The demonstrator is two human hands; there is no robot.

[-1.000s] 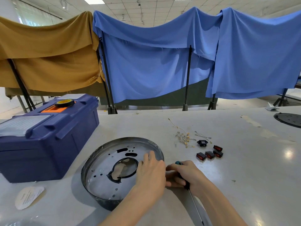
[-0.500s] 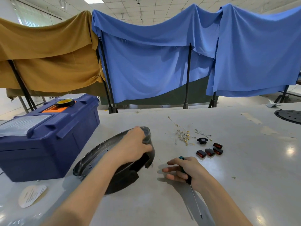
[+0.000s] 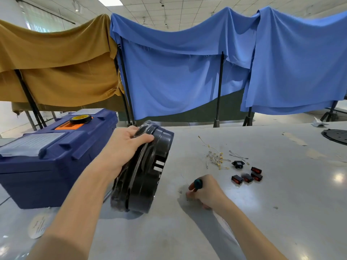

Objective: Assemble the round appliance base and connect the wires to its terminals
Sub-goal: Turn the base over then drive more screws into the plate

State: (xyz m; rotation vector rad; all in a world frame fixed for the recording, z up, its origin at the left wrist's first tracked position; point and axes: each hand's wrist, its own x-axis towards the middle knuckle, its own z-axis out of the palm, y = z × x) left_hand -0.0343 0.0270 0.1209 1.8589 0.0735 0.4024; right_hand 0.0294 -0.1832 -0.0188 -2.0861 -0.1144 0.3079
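Note:
The round black appliance base (image 3: 144, 177) stands on its edge on the grey table, its outer wall with two small slots facing right. My left hand (image 3: 124, 145) grips its top rim. My right hand (image 3: 204, 192) rests on the table to the right of the base, fingers curled round a screwdriver with a teal handle end (image 3: 198, 183). A tiny white part (image 3: 180, 191) lies just left of that hand. A loose bundle of thin wires with gold terminals (image 3: 216, 158) lies farther back.
Several black and red rocker switches (image 3: 247, 176) and a black socket (image 3: 238, 164) lie right of the wires. A navy toolbox (image 3: 56, 156) with a tape roll on its lid stands at the left. A paper disc (image 3: 38, 225) lies near the front left. Another round black plate (image 3: 336, 136) sits far right.
My left hand has tipped the base from lying flat to standing upright on its edge. My right hand has stayed on the table with the screwdriver.

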